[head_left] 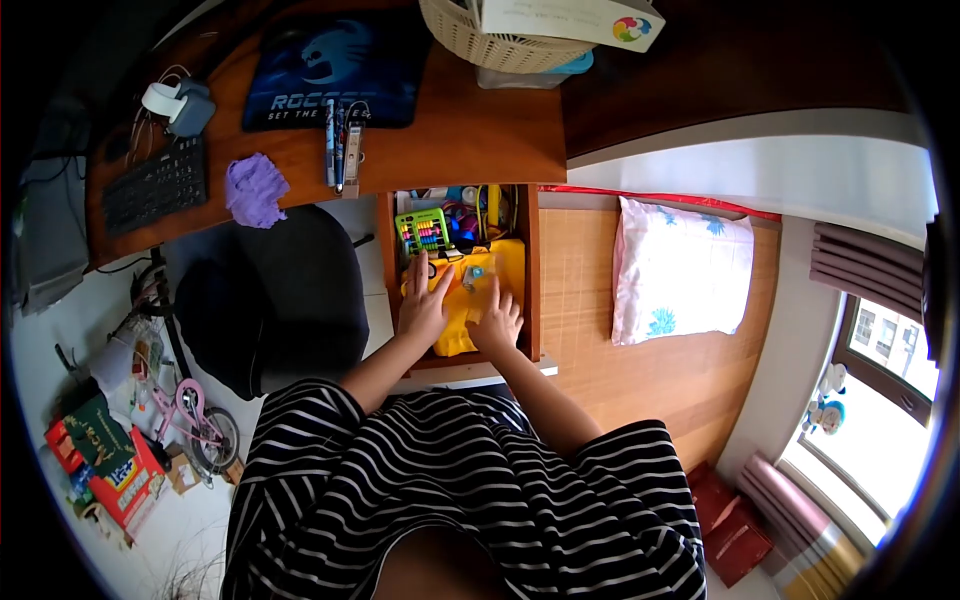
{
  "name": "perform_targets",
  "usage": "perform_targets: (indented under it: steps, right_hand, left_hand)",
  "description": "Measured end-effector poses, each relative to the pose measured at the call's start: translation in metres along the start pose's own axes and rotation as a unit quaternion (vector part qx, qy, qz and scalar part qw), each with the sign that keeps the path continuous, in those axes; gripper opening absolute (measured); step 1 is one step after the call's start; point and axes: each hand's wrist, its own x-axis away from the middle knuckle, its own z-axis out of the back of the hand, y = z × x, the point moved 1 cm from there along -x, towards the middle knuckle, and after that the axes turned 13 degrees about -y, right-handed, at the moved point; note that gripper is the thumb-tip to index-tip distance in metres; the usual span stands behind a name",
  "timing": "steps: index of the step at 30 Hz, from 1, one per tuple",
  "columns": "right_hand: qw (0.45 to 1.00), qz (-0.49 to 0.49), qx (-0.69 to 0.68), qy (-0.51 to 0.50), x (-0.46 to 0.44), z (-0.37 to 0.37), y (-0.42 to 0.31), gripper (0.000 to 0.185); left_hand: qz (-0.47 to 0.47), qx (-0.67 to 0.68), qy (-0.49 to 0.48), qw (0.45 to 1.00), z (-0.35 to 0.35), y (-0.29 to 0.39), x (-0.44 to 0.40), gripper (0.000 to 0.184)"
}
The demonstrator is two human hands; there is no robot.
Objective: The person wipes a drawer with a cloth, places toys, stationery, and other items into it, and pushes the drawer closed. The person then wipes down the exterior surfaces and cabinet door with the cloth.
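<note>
An open drawer (534,290) in front of me holds a folded yellow cloth item (457,338), which may be a bag or a garment. My left hand (425,312) lies on its left part, fingers stretched out and apart. My right hand (497,322) is over its right part with the fingers spread, the fingertips slightly blurred. Neither hand grips anything. Between the hands a small blue-and-white print or piece (474,278) shows on the yellow cloth. Behind it stands a green-framed toy abacus (423,232) with coloured beads, beside several mixed small items partly hidden in the drawer.
The wooden desk (480,135) above the drawer carries pens (334,150), a purple cloth (256,190), a keyboard (157,187), a mouse pad (340,70) and a woven basket (500,45). A dark chair (300,300) stands left. A pillow (682,272) lies on a mat to the right.
</note>
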Motion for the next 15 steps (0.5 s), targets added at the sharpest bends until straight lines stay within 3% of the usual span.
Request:
perform_targets:
  steps: [4,5,8,11,13,15]
  right_hand:
    - [0.975,0.125,-0.086,0.163,0.006,0.005,-0.007,0.086]
    - [0.952,0.204,-0.132,0.184,0.002,0.009,-0.012,0.078]
    - [0.908,0.308,-0.266,0.101,0.017,0.05,-0.056,0.066]
    - [0.853,0.352,-0.384,0.001,0.008,0.069,-0.097,0.053]
    - [0.815,0.348,-0.461,-0.056,-0.005,0.074,-0.124,0.05]
    - [0.825,0.377,-0.421,-0.001,-0.014,0.082,-0.154,0.049]
  left_hand:
    - [-0.069,0.146,0.098,0.982,0.03,0.01,0.012,0.058]
    - [-0.083,0.206,0.114,0.968,0.034,0.008,0.01,0.056]
    - [-0.116,0.289,0.191,0.931,0.055,0.003,0.005,0.046]
    - [-0.133,0.398,0.22,0.88,0.099,0.001,0.006,0.039]
    - [-0.111,0.362,0.279,0.883,0.122,-0.011,0.004,0.038]
    - [-0.085,0.376,0.32,0.865,0.143,-0.029,-0.001,0.038]
